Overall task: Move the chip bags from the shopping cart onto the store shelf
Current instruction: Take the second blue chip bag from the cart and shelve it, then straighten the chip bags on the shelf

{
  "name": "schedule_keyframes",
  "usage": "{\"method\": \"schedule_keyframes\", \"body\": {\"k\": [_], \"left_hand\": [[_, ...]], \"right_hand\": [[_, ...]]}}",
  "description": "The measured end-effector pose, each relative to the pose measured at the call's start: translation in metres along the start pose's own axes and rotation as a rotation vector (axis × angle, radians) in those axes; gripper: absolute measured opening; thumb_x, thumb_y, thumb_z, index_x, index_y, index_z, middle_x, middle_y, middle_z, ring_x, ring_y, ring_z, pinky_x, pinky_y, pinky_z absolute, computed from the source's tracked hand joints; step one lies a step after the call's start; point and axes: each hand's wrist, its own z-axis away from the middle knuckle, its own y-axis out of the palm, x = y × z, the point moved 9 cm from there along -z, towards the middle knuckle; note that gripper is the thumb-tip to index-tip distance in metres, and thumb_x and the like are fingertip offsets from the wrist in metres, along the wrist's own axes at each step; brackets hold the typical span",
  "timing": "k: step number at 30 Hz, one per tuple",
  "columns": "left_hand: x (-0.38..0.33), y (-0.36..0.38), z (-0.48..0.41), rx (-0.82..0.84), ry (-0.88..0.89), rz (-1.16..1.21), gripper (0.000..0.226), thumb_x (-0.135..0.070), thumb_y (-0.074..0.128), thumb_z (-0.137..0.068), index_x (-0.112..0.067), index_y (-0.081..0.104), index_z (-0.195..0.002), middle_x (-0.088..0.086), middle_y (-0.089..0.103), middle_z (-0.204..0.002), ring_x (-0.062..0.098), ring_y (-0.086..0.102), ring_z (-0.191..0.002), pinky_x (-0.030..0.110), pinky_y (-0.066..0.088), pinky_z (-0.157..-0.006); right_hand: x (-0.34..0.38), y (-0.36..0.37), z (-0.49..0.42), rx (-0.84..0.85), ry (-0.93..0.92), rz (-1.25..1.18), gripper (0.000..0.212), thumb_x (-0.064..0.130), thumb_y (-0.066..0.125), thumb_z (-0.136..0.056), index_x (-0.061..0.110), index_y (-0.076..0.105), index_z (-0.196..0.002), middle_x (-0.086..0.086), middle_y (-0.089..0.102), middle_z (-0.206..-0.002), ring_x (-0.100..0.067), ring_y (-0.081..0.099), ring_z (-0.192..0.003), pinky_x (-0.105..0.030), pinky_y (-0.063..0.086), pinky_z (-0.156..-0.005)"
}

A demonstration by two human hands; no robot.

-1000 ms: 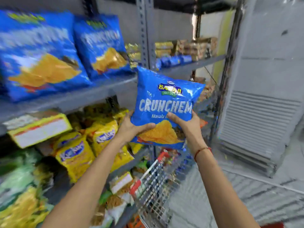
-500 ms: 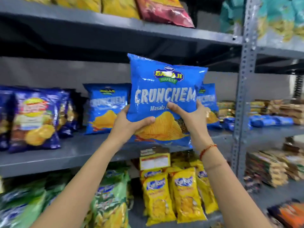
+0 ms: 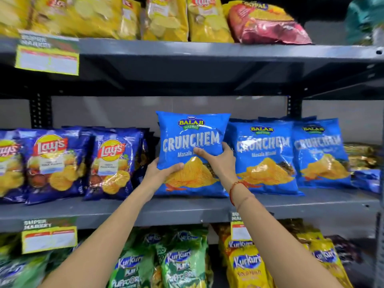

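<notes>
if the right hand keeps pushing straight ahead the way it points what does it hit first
Probably the grey back wall behind the Crunchem bag that the right hand holds; nothing shows in that gap, though depth is unclear.

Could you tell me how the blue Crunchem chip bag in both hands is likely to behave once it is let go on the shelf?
The puffed blue foil Crunchem bag probably weighs little for its bulk. Its glossy film looks slippery, so the left hand and right hand grip both sides. Standing upright on the grey metal shelf, it may tip.
</notes>
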Motion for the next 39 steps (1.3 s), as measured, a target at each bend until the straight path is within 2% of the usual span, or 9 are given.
{"method": "schedule_keyframes", "body": {"k": [5, 10, 14, 18, 22, 25, 33, 35, 39], "left_hand": [[0.022, 0.008, -0.013, 0.044, -0.044, -0.015, 0.038, -0.022, 0.076, -0.074, -0.02, 0.06, -0.108, 0.003, 0.068, -0.108, 0.013, 0.067, -0.091, 0.021, 0.054, -0.071], [0.032, 0.007, -0.019, 0.057, -0.094, -0.074, 0.055, -0.034, 0.077, -0.072, -0.017, 0.056, -0.12, 0.003, 0.068, -0.114, 0.014, 0.067, -0.091, 0.023, 0.055, -0.072], [0.026, -0.006, -0.011, -0.051, -0.051, -0.258, 0.077, -0.038, 0.078, -0.07, -0.016, 0.04, -0.134, 0.0, 0.055, -0.127, 0.015, 0.056, -0.104, 0.028, 0.045, -0.089], [0.006, -0.024, 0.014, -0.107, 0.12, -0.452, 0.083, -0.035, 0.074, -0.076, -0.014, 0.029, -0.142, 0.006, 0.048, -0.135, 0.016, 0.049, -0.111, 0.028, 0.041, -0.091], [-0.018, -0.06, 0.052, -0.203, 0.337, -0.604, 0.066, -0.035, 0.071, -0.078, -0.019, 0.041, -0.135, 0.0, 0.051, -0.128, 0.012, 0.051, -0.11, 0.035, 0.047, -0.094], [-0.03, -0.096, 0.08, -0.329, 0.444, -0.745, 0.054, -0.035, 0.066, -0.082, -0.022, 0.046, -0.13, -0.001, 0.051, -0.127, 0.015, 0.05, -0.114, 0.034, 0.044, -0.093], [0.0, -0.172, 0.094, -0.459, 0.254, -1.264, 0.088, -0.073, 0.032, -0.075, -0.003, 0.05, -0.126, 0.015, 0.059, -0.125, 0.03, 0.053, -0.117, 0.045, 0.042, -0.098], [0.011, -0.182, 0.094, -0.449, 0.199, -1.305, 0.1, -0.081, 0.02, -0.071, -0.002, 0.052, -0.124, 0.015, 0.061, -0.122, 0.029, 0.054, -0.117, 0.046, 0.039, -0.102], [0.015, -0.183, 0.095, -0.407, 0.209, -1.349, 0.099, -0.08, 0.012, -0.074, -0.002, 0.063, -0.108, 0.016, 0.07, -0.102, 0.03, 0.064, -0.096, 0.039, 0.046, -0.085]], "right_hand": [[-0.017, 0.004, -0.007, 0.008, 0.032, 0.069, 0.058, 0.041, 0.084, -0.064, 0.021, 0.054, -0.11, 0.009, 0.058, -0.102, -0.021, 0.052, -0.116, -0.04, 0.042, -0.104], [-0.029, 0.006, -0.007, -0.007, 0.101, 0.119, 0.084, 0.043, 0.079, -0.071, 0.011, 0.041, -0.138, -0.007, 0.05, -0.141, -0.028, 0.034, -0.136, -0.04, 0.034, -0.108], [-0.033, 0.008, -0.005, -0.028, 0.089, 0.155, 0.093, 0.048, 0.077, -0.071, 0.014, 0.032, -0.144, -0.009, 0.043, -0.146, -0.028, 0.034, -0.137, -0.039, 0.034, -0.107], [-0.009, 0.002, 0.005, -0.189, -0.091, 0.28, 0.096, 0.043, 0.075, -0.075, 0.01, 0.023, -0.148, -0.014, 0.041, -0.147, -0.029, 0.037, -0.136, -0.041, 0.034, -0.108], [0.039, 0.022, 0.037, -0.331, -0.393, 0.408, 0.074, 0.039, 0.068, -0.082, 0.008, 0.037, -0.142, -0.015, 0.046, -0.135, -0.03, 0.041, -0.125, -0.037, 0.036, -0.102], [0.058, 0.066, 0.052, -0.145, -0.47, 0.279, 0.06, 0.034, 0.07, -0.082, 0.01, 0.046, -0.132, -0.01, 0.052, -0.125, -0.027, 0.048, -0.115, -0.031, 0.037, -0.098], [0.022, 0.194, 0.072, 0.423, -0.057, 0.124, 0.072, 0.027, 0.08, -0.073, 0.006, 0.044, -0.132, 0.008, 0.049, -0.098, -0.011, 0.049, -0.095, -0.01, 0.036, -0.074], [-0.001, 0.212, 0.076, 0.472, 0.068, 0.093, 0.074, 0.027, 0.082, -0.071, 0.009, 0.045, -0.132, 0.014, 0.051, -0.093, -0.013, 0.053, -0.101, -0.015, 0.041, -0.084], [-0.031, 0.239, 0.078, 0.538, 0.192, 0.081, 0.076, 0.035, 0.086, -0.063, 0.016, 0.051, -0.128, 0.003, 0.063, -0.122, -0.018, 0.057, -0.116, -0.036, 0.045, -0.104]]}}
